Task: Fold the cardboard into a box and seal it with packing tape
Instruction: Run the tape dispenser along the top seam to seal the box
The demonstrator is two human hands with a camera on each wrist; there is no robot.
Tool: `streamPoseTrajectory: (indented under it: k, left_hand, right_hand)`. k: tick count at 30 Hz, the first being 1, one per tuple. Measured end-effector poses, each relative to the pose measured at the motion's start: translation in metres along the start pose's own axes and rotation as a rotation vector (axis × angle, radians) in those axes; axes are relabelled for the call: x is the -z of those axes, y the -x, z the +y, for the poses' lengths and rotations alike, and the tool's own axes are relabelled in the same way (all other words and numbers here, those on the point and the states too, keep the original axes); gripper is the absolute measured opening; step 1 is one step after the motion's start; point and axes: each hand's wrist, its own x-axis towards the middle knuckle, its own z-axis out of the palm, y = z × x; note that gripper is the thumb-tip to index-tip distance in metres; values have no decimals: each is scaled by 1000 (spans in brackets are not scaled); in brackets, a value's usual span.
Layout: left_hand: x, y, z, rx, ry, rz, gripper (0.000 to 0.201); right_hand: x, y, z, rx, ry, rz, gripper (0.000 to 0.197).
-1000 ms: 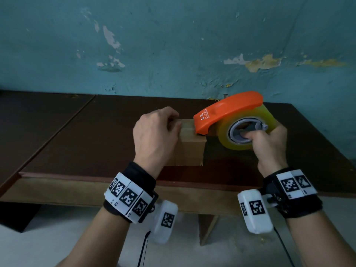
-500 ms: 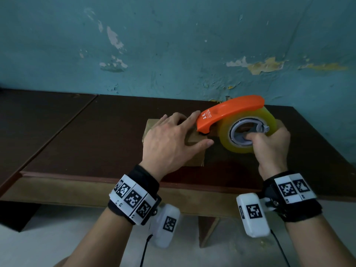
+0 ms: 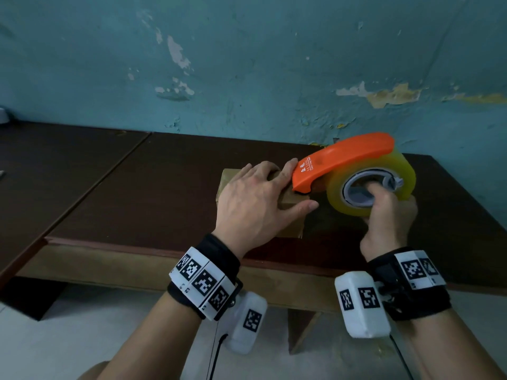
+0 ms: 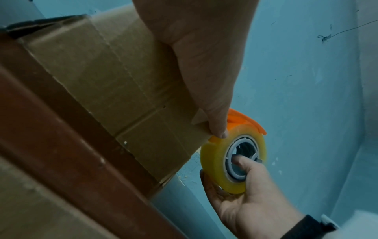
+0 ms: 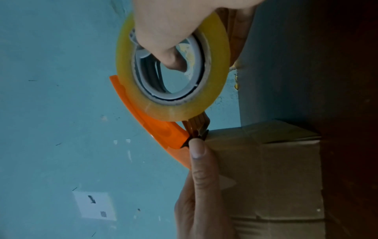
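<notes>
A small brown cardboard box (image 3: 292, 224) sits on the dark table (image 3: 137, 201) near its front edge. My left hand (image 3: 260, 198) presses flat on the box's top, fingers spread and straight. In the left wrist view the thumb lies along the top edge of the box (image 4: 114, 80). My right hand (image 3: 389, 215) grips the tape dispenser (image 3: 343, 157), an orange guard over a yellowish tape roll (image 3: 406, 179), with the thumb inside the grey core. The nose of the guard (image 5: 161, 131) meets the top right edge of the box (image 5: 276, 169), beside my left thumb (image 5: 201, 169).
A second dark tabletop (image 3: 55, 160) adjoins on the left. The peeling teal wall (image 3: 247, 64) stands right behind both tables. The table's front edge (image 3: 137, 245) runs just below the box, with pale floor (image 3: 82, 338) underneath.
A second ago my left hand was curled over the box; it has since spread flat on the top. The dispenser has stayed at the box's right edge in my right hand.
</notes>
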Motion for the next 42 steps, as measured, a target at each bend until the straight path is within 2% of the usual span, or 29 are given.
streamPoseTrajectory:
  k: [2,7,10,14,20,26,32,36,39,42]
  left_hand:
    - [0,0,0,2,5,1,90]
    - [-1,-1,0,11,19,8,90]
    - [-1,-1,-1,12,12,14,90]
    - [0,-1,0,9,-4,12,90]
    - [1,0,1,6,-11,3,90]
    - [4,1,2,-5,-33,-7,89]
    - [4,1,1,-9,-29,-17,92]
    - [3,0,2,3,-23,-40,96]
    - [2,-1,3,47,-8,-40,105]
    - [3,-2,2,61,-18,-59,106]
  right_hand:
    - [-1,-2,3,-4,-22,-20,61]
    - [-1,1,3,-20,-10,-90,26]
    - [0,2,-6,-71,10,-146,18]
    - [5,-4,-17,-104,30,-212,24]
    - [6,0,-17,-88,-57,-214,28]
    - [-8,12,-13,65,-71,-223,25]
    - [-4,-1,-22,-68,-49,-331,30]
    - [3,-7,-22,-73,16,-367,35]
    - [6,-8,-20,-77,35,-353,36]
    - [8,-8,-17,-77,54,-346,35]
